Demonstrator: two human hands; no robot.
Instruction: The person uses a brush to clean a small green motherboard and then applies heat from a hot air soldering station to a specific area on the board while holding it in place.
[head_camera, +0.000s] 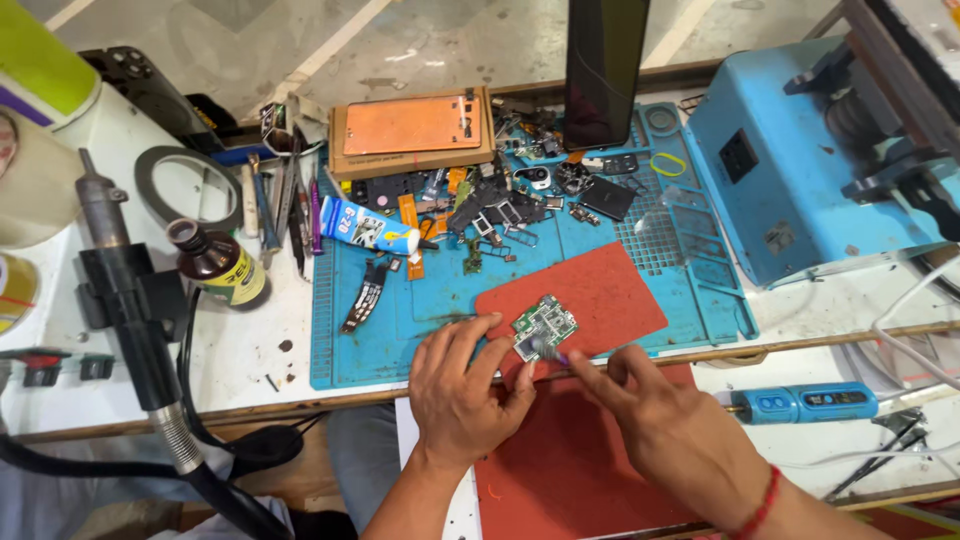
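Observation:
A small green circuit board (546, 323) lies on a red mat (590, 295) near the front of the blue work mat (440, 300). My left hand (462, 385) rests beside it, fingertips touching the board's left edge and holding it down. My right hand (660, 420) pinches a small purple-handled brush (550, 352) whose bristle tip touches the board's lower left corner. A red thread circles my right wrist.
A hot air gun (125, 290) on a stand and a brown bottle (218, 265) stand at left. Loose phone parts, a white-and-blue tube (368, 226), tweezers and a copper plate (412, 125) crowd the mat's back. A blue machine (800, 150) sits right; a blue pen-like tool (805, 402) lies front right.

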